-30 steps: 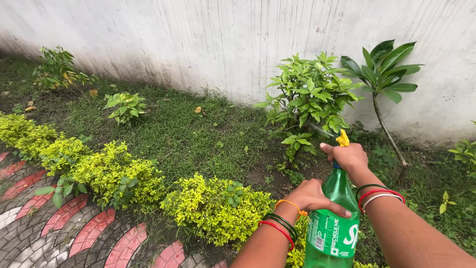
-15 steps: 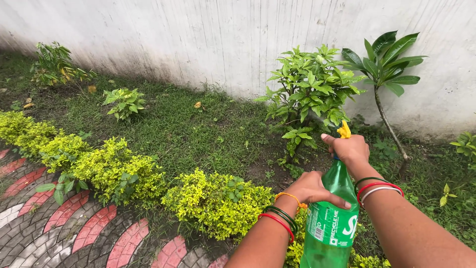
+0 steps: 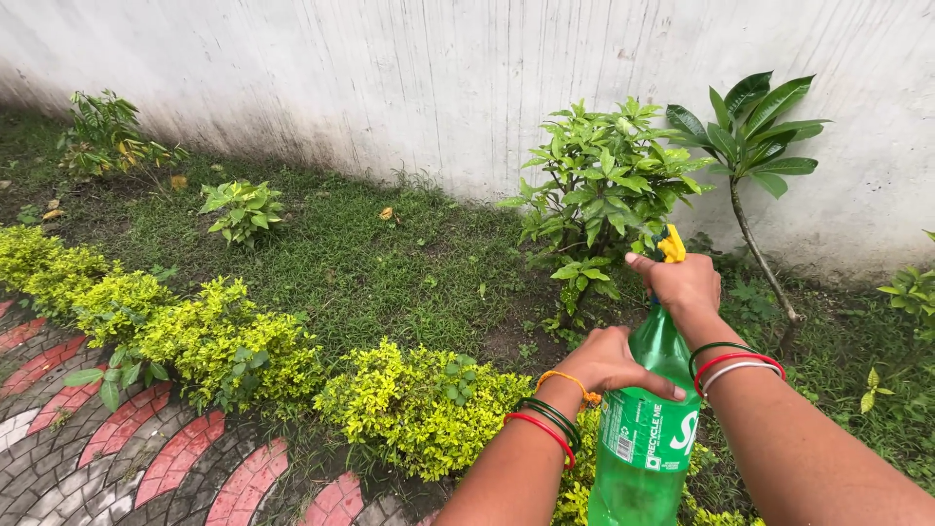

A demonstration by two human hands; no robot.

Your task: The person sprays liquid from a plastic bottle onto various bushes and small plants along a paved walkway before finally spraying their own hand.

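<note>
A green plastic bottle (image 3: 645,429) with a yellow spray head (image 3: 672,244) stands tilted in front of me, low at the right. My left hand (image 3: 612,362) grips the bottle's shoulder from the left. My right hand (image 3: 684,283) is closed around the neck and the spray trigger, with the yellow nozzle poking out above the fingers. The nozzle points toward a leafy green bush (image 3: 604,190) just beyond it. Both wrists wear bangles.
A pale stained wall (image 3: 390,68) runs along the back. A thin-stemmed plant with large dark leaves (image 3: 750,136) stands right of the bush. A low yellow-green hedge (image 3: 224,341) borders a red and grey paved path (image 3: 117,448). Grass and small shrubs (image 3: 239,206) lie between.
The hands and bottle have shifted only slightly, a little up and left from half a second ago. The grip on the bottle is the same.
</note>
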